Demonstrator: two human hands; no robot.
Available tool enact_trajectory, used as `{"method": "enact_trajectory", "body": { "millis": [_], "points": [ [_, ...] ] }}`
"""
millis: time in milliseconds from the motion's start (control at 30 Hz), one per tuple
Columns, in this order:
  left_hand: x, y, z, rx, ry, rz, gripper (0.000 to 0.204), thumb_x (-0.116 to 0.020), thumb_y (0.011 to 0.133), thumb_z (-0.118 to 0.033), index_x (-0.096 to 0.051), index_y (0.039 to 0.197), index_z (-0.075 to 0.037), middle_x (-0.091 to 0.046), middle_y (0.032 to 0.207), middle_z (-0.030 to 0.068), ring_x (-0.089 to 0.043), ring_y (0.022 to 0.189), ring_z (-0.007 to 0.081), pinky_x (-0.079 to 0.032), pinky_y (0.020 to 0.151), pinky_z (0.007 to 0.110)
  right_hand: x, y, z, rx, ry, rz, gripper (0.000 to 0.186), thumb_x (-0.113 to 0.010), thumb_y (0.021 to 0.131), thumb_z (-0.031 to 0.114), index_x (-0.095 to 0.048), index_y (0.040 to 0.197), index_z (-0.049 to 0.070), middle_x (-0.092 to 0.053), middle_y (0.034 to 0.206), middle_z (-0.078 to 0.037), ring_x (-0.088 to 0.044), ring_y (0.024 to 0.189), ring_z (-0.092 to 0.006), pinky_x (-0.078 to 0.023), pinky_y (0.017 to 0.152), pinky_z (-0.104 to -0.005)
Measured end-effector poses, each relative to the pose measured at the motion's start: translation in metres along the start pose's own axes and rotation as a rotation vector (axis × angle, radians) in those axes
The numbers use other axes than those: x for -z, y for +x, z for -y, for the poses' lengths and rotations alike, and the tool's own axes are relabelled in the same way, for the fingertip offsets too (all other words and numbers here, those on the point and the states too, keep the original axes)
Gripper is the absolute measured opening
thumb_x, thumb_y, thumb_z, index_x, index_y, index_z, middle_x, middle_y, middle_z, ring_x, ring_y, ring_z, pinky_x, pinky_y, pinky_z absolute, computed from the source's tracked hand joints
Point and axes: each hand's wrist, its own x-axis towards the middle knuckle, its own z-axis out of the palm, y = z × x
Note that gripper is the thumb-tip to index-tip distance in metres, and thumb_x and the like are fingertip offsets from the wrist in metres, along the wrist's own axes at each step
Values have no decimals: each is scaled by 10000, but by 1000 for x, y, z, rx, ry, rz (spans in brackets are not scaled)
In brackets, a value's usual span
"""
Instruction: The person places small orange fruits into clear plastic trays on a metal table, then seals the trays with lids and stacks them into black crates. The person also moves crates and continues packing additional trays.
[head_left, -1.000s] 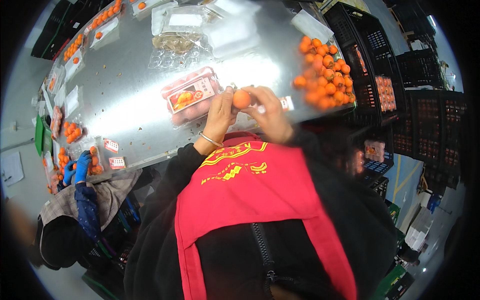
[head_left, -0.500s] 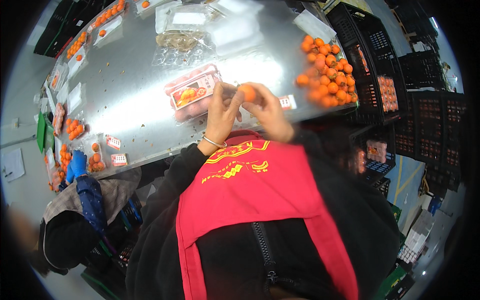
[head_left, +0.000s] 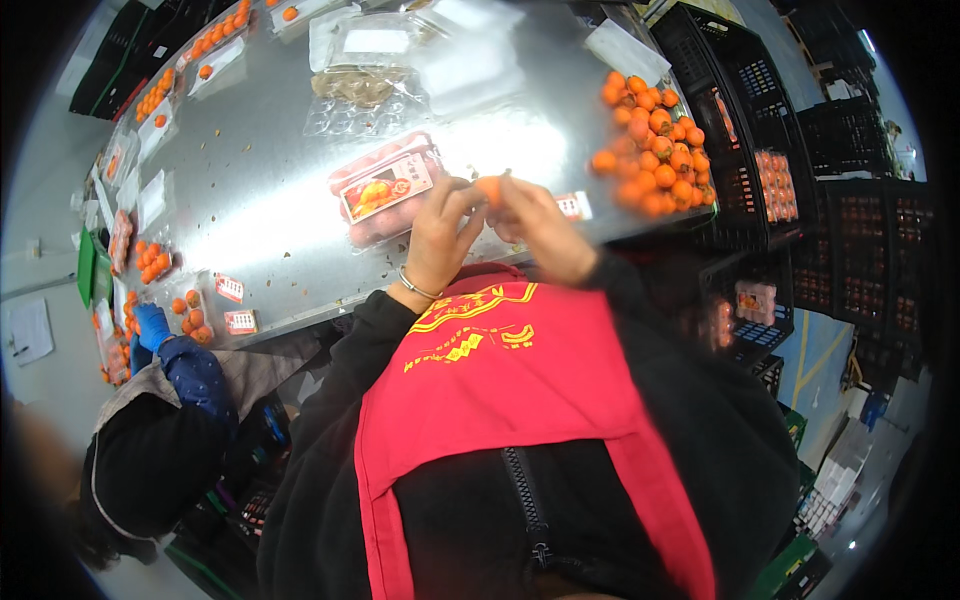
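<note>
My left hand [head_left: 440,225] and my right hand [head_left: 540,230] meet over the steel table, both closed around one small orange fruit [head_left: 489,188], which their fingers partly hide. Just left of them lies a clear pack of fruit [head_left: 385,190] with a picture label. A loose pile of the same orange fruit [head_left: 655,150] sits to the right, and a small label card [head_left: 573,206] lies just beyond my right hand.
A steel table [head_left: 270,170] holds plastic trays [head_left: 368,115], fruit packs [head_left: 190,310] and label cards [head_left: 240,321]. Black crates [head_left: 725,95] stand along the right. At lower left a co-worker [head_left: 150,450] works with a blue-gloved hand [head_left: 152,328].
The fruit has turned and shifted slightly between my fingers and is now more covered by them. The co-worker's gloved hands have moved toward the table's left side.
</note>
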Motion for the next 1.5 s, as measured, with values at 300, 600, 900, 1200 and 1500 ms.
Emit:
{"method": "enact_trajectory", "body": {
  "millis": [300,600,900,1200,1500],
  "points": [
    [-3,-6,4,-97,138,78,303,-663,799,85,-656,1077,-36,-633,1117,138,-658,984,323,-547,824,391,11,11,-11,133,-147,-28,301,-677,1015,227,-591,1255,67,-587,923,30,-456,685,-16,-362,569,-194],
    [-2,-22,11,238,-120,-2,283,-592,925,81,-585,1190,-17,-631,1103,131,-663,930,258,-538,811,347,60,33,-34,468,-596,-116,447,-745,924,78,-562,1330,44,-624,1174,-68,-648,972,-118,-541,813,-271],
    [3,-45,16,414,-157,-46,348,-577,941,69,-571,1280,-10,-658,998,113,-663,805,196,-539,741,313,144,102,-7,582,-1258,-393,420,-798,838,115,-627,1216,55,-609,1139,-129,-674,900,-298,-553,805,-379],
    [8,-67,17,592,-177,136,224,-612,969,-27,-633,1188,16,-674,989,130,-684,820,192,-554,738,301,132,130,-15,547,-1631,-252,356,-773,863,189,-682,1186,73,-560,1139,-146,-649,944,-356,-541,836,-435],
    [-15,-98,61,1135,-1175,-339,306,-602,1045,-125,-569,1288,56,-676,1264,178,-684,1120,227,-555,1022,341,43,92,-68,179,-725,-160,152,-688,927,121,-632,1010,6,-688,726,-89,-652,612,-154,-503,580,-299]
  ]
}}
